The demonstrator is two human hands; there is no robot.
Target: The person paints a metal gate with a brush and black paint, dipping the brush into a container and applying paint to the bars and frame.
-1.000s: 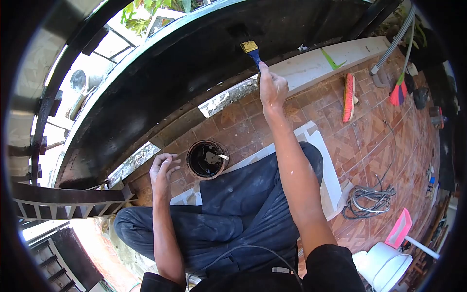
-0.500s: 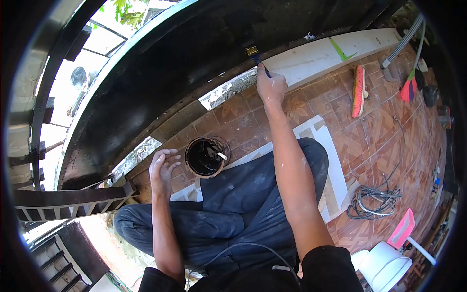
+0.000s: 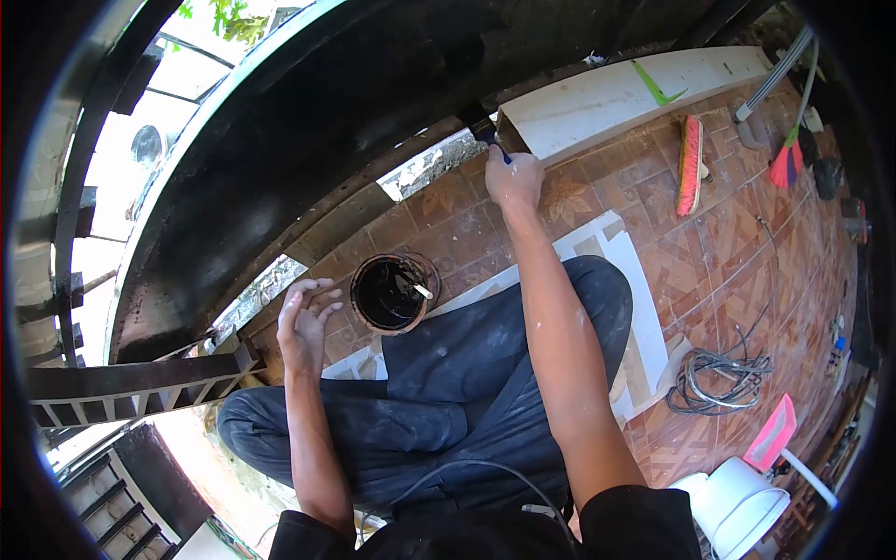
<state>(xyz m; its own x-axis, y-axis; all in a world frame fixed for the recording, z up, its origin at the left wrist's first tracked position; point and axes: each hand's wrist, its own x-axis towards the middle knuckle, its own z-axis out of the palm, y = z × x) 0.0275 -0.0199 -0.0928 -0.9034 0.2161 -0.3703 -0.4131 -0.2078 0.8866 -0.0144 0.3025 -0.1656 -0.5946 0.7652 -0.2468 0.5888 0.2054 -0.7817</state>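
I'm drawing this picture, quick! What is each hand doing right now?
Left hand: open, fingers loosely curled, holding nothing, beside the paint pot.
Right hand: closed in a grip on the brush.

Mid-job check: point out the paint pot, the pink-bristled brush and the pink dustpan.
Paint pot (image 3: pixel 389 331), head view: lower rim.
Pink-bristled brush (image 3: pixel 690 168), head view: bristles.
Pink dustpan (image 3: pixel 772 435), head view: middle of pan.
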